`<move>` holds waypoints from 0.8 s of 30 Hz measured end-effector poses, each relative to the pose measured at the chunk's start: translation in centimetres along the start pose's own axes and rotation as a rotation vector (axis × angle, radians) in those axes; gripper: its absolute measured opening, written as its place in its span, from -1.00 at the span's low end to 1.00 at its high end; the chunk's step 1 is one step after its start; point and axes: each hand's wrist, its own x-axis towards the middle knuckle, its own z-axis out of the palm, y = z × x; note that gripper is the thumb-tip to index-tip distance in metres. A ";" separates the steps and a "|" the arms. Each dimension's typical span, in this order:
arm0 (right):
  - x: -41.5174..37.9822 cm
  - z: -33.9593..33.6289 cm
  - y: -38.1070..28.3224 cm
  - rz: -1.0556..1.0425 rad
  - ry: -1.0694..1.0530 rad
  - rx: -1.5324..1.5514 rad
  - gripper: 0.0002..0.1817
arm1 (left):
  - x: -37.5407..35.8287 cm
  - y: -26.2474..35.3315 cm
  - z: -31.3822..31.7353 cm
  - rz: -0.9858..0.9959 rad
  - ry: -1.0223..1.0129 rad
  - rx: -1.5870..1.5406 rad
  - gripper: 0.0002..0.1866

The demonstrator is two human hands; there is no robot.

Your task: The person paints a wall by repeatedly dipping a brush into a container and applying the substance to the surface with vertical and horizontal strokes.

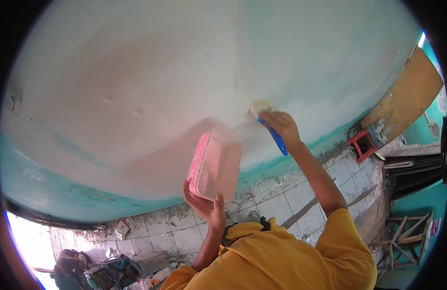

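Observation:
My right hand (283, 126) is closed round a paintbrush (277, 139) with a blue handle. Its pale bristles press against the wall (184, 63), which is whitish over most of its face and turquoise along its lower edge. Lower and to the left, my left hand (208, 208) grips a pink plastic tub (215, 166) by its near end, thumb on one side and fingers beneath. The tub is tilted with its opening towards me, and whitish smears coat its inside and rim. It is held close to the wall, below the brush.
Dirty white floor tiles (276, 210) run along the wall's foot. A red stool (362, 146) stands at the right near a brown board (407, 92). Further right is a wooden frame (402, 239). Bags and clutter (114, 270) lie at the lower left.

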 end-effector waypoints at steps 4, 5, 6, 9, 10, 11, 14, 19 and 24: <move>-5.3 0.2 -1.9 0.205 -0.162 0.156 -0.67 | 0.4 -0.8 -0.9 0.026 -0.064 -0.019 0.11; -5.8 -0.1 -2.5 0.365 -0.119 0.217 -0.72 | 0.5 -1.2 -1.2 0.059 -0.081 0.008 0.12; -5.2 -0.9 -3.6 0.486 -0.008 0.402 -0.71 | 0.5 -1.4 -1.4 0.052 -0.085 0.015 0.12; -2.6 -4.1 -9.3 0.869 0.129 0.693 -0.67 | 0.8 -2.0 -2.1 0.071 -0.142 -0.006 0.13; -2.5 -4.1 -10.8 0.885 0.157 0.783 -0.64 | 1.1 -2.6 -2.5 0.099 -0.169 0.005 0.13; -2.3 -4.1 -12.2 0.896 0.162 0.777 -0.64 | 1.5 -2.8 -2.8 0.132 -0.200 0.013 0.13; -2.6 -3.0 -16.3 1.059 0.275 0.963 -0.66 | 2.0 -3.7 -3.6 0.192 -0.277 -0.017 0.14; -2.5 0.4 -19.4 1.204 0.226 0.912 -0.66 | 3.1 -4.3 -5.1 0.263 -0.415 0.016 0.13; -2.4 2.0 -20.3 1.077 0.115 0.548 -0.70 | 3.7 -4.6 -5.6 0.280 -0.509 -0.029 0.14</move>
